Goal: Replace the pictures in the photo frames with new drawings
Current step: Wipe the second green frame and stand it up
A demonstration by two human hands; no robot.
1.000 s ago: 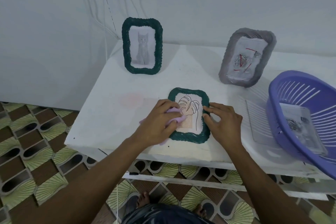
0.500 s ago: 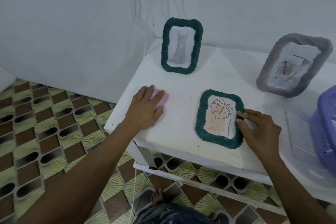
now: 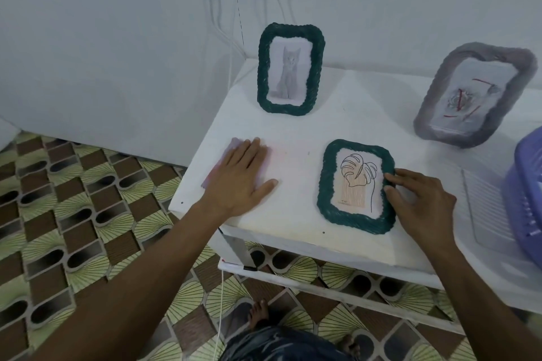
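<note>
1. Centre-left of view, the left hand (image 3: pixel 240 176) lies palm down with fingers straight on a lilac cloth (image 3: pixel 215 168), near the white counter's (image 3: pixel 293 223) left edge. The grip is wide open and clasps nothing.
2. Centre-right, the right hand (image 3: pixel 422 199) has bent fingertips resting on the right rim of the green photo frame (image 3: pixel 324 184). The grip is loose, not closed round it.
3. That frame lies flat on the counter, with the leaf drawing (image 3: pixel 359 179) face up.
4. At the right edge sits a purple basket (image 3: pixel 525 184).
5. At the back, upper centre, the cat-picture frame (image 3: pixel 262 73) stands upright. The grey frame (image 3: pixel 434 117) leans at upper right.
</note>
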